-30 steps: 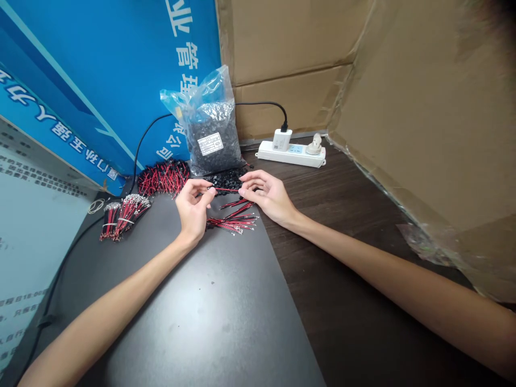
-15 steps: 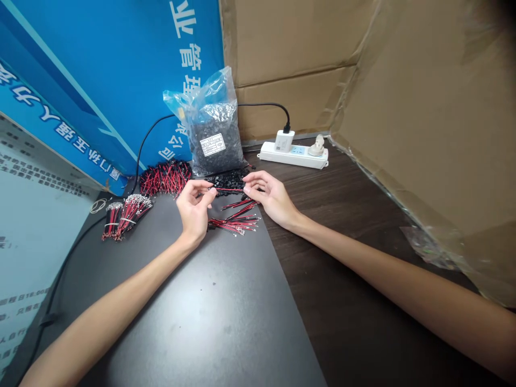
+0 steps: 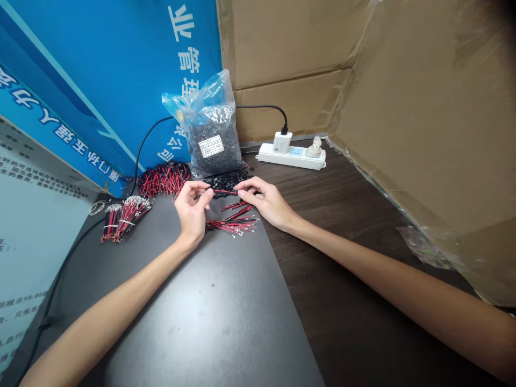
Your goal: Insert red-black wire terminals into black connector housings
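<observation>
Between my two hands a thin red wire is stretched level above the dark mat. My left hand pinches its left end between thumb and fingertips. My right hand pinches the wire toward its right end. What sits at the wire's tips is too small to make out. Below them, loose red and black wires with metal ends lie on the mat. Just behind the fingers is a heap of small black plastic parts. Left of it rests a pile of red wires with black ends.
Two bundles of red and black wires lie at the left. Behind the heap stands a clear bag of black parts. A white power strip with a plugged-in charger lies on the table near cardboard.
My right hand has shifted slightly left toward my left hand, so the stretch of wire showing between them is a little shorter. Both hands keep their pinch.
</observation>
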A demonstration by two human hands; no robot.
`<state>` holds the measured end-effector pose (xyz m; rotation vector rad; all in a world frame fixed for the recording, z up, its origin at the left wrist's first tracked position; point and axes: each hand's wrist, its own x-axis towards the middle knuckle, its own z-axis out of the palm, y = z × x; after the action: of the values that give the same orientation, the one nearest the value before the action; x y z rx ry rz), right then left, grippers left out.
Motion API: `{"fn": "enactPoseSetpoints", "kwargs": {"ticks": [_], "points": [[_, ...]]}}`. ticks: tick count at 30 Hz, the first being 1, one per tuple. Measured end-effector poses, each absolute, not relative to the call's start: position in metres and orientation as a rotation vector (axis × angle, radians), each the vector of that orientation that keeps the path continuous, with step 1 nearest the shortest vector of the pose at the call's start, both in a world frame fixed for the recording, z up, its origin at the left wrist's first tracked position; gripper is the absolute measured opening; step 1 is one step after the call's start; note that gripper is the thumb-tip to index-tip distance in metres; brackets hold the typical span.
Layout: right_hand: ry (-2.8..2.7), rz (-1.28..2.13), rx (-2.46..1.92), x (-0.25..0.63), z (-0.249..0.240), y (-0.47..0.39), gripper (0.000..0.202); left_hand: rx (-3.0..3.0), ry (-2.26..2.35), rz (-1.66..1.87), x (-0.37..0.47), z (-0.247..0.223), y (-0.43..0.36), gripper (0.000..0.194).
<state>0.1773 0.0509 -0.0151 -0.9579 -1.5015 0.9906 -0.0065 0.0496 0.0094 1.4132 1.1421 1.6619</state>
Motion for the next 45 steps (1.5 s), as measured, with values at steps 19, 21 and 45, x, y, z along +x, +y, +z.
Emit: {"fn": "enactPoseSetpoints", "kwargs": {"ticks": [19, 21, 45], "points": [[-1.720, 0.681, -0.999, 0.176, -0.013, 0.047, 0.023, 1.438, 1.142, 1.692, -0.005, 0.009, 0.047, 0.014], [-1.750, 0.630, -0.984, 0.175, -0.013, 0.046, 0.022, 1.441, 1.149, 1.700, -0.005, 0.009, 0.047, 0.014], [-1.584, 0.623, -1.042, 0.179, -0.017, 0.052, 0.028, 1.391, 1.160, 1.768, -0.008, 0.006, 0.053, 0.013]]}}
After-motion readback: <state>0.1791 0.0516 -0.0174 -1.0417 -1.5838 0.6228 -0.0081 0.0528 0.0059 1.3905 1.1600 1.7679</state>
